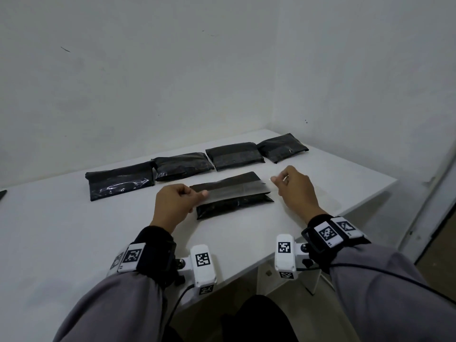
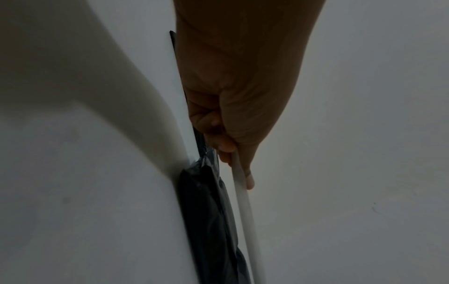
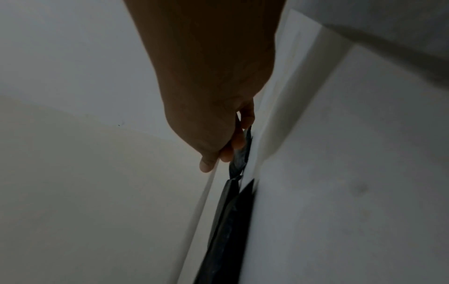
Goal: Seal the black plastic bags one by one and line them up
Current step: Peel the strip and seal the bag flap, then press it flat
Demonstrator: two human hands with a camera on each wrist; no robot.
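A black plastic bag [image 1: 234, 206] lies on the white table [image 1: 74, 230] in front of me, its grey flap [image 1: 229, 185] raised along the far side. My left hand [image 1: 198, 195] pinches the flap's left end together with a pale strip [image 2: 243, 211]. My right hand [image 1: 277, 180] pinches the strip's other end [image 3: 199, 211] just past the bag's right end. In the wrist views the strip runs straight from the left hand [image 2: 226, 153] and the right hand [image 3: 218, 153], beside the bag [image 2: 206, 211] [image 3: 230, 221]. Several more black bags lie in a row behind, from the left one [image 1: 121, 180] to the right one [image 1: 282, 146].
A white wall stands just behind the row of bags. The table's right edge [image 1: 365, 201] slants off close to my right hand, with floor below. A small dark object [image 1: 2, 193] pokes in at the far left edge.
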